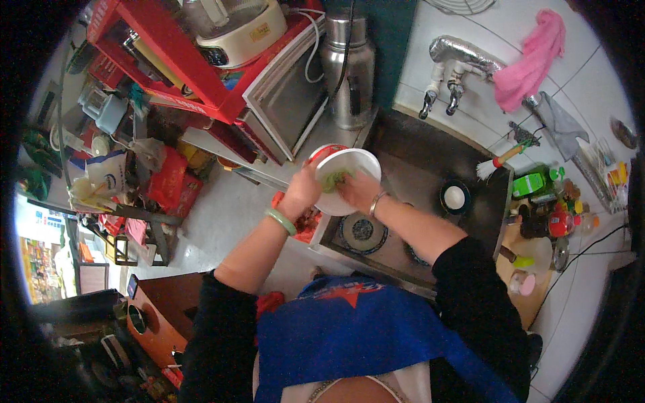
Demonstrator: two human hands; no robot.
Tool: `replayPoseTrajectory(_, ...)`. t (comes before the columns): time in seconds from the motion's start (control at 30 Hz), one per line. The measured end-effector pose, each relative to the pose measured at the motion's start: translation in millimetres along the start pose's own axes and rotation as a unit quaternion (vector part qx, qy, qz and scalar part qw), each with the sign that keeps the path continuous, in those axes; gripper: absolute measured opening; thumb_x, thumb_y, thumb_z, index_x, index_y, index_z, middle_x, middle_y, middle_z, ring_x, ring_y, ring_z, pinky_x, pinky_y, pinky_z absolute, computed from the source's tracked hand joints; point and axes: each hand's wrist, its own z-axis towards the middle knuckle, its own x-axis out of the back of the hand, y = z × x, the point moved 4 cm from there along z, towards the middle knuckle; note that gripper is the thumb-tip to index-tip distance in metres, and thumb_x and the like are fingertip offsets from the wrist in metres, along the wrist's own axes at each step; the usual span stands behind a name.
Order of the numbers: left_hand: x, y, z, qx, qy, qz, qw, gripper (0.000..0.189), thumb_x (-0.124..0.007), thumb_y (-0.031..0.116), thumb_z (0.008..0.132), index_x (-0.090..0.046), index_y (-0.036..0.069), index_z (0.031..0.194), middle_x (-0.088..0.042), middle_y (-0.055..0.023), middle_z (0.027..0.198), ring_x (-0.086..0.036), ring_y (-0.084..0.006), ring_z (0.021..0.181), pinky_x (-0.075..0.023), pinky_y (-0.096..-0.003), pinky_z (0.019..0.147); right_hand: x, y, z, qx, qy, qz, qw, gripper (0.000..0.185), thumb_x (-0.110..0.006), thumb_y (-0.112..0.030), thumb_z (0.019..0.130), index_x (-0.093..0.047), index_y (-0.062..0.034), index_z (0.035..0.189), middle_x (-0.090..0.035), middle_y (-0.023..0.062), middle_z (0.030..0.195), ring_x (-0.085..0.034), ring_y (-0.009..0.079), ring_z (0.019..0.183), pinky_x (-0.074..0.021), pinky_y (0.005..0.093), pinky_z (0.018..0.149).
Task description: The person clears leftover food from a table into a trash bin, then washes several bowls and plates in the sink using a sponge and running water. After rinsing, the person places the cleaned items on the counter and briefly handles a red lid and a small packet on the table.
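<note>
My left hand (305, 186) grips the rim of a white bowl (365, 158) with a red outer side, tilted so its inside faces me. Inside it lies a crumpled green material (335, 180), blurred, perhaps a scrubbing cloth. My right hand (360, 192) reaches into the bowl, its fingers at the green material. Both hands are above the left edge of a metal sink (418, 146). A round patterned dish (363, 232) sits in the sink below the bowl. Farther right stands a dark-rimmed small bowl (455, 197) with a white middle.
Two taps (441, 101) project from the tiled wall. A steel flask (348, 75) stands behind the sink, beside a red rack (201, 95). Bottles (534, 184) and a white-bristled brush (496, 163) line the right side. A red bag (305, 226) hangs or stands left of the sink.
</note>
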Motion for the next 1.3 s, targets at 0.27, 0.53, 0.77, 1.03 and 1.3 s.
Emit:
replayPoseTrajectory(0.27, 5, -11, 14, 0.117, -0.052, -0.153, 0.980, 0.077, -0.051, 0.004, 0.077, -0.017, 0.015, 0.145, -0.058, -0.0266, 0.110, -0.058, -0.0395, 0.098, -0.0468, -0.0423, 0.087, 20, 18, -6, -0.041, 0.100, -0.033, 0.994, 0.021, -0.053, -0.017, 0.080, -0.066, -0.0087, 0.094, -0.056, 0.0104, 0.118, -0.047, 0.0305, 0.113, -0.0359, 0.0397, 0.100)
replayPoseTrajectory(0.53, -38, -39, -4, 0.161, -0.020, -0.170, 0.972, 0.079, -0.046, 0.005, 0.083, -0.001, 0.019, 0.147, -0.056, -0.0321, 0.111, -0.058, -0.0445, 0.098, -0.0458, -0.0446, 0.086, -5, -51, 10, 0.045, 0.247, 0.167, 0.953, 0.031, -0.047, -0.010, 0.083, -0.055, -0.0042, 0.113, -0.057, 0.0148, 0.114, -0.050, 0.0300, 0.111, -0.0421, 0.0379, 0.092)
replayPoseTrajectory(0.77, -2, -22, 19, 0.102, -0.157, 0.008, 0.982, 0.084, -0.048, 0.002, 0.076, -0.008, 0.023, 0.147, -0.036, -0.0367, 0.131, -0.047, -0.0458, 0.114, -0.0399, -0.0446, 0.098, 28, 32, -9, 0.117, 0.200, -0.206, 0.951, 0.035, -0.051, -0.017, 0.079, -0.061, -0.0078, 0.111, -0.051, 0.0083, 0.126, -0.043, 0.0260, 0.123, -0.0275, 0.0427, 0.108)
replayPoseTrajectory(1.03, -34, -39, 6, 0.096, 0.025, -0.264, 0.959, 0.078, -0.048, 0.003, 0.080, -0.009, 0.011, 0.147, -0.048, -0.0257, 0.127, -0.057, -0.0331, 0.108, -0.0457, -0.0385, 0.089, 1, -43, 15, -0.060, 0.167, 0.464, 0.868, 0.026, -0.047, -0.015, 0.085, -0.059, 0.0014, 0.102, -0.058, 0.0229, 0.104, -0.057, 0.0362, 0.098, -0.0457, 0.0456, 0.083)
replayPoseTrajectory(1.3, -19, -27, 3, 0.054, -0.048, -0.091, 0.993, 0.088, -0.046, -0.010, 0.074, -0.011, 0.025, 0.147, -0.030, -0.0340, 0.136, -0.044, -0.0397, 0.121, -0.0427, -0.0404, 0.096, -4, -5, -17, 0.052, -0.119, -0.031, 0.991, 0.061, -0.059, -0.016, 0.072, -0.045, -0.0057, 0.130, -0.036, 0.0135, 0.139, -0.033, 0.0324, 0.130, -0.0268, 0.0380, 0.108)
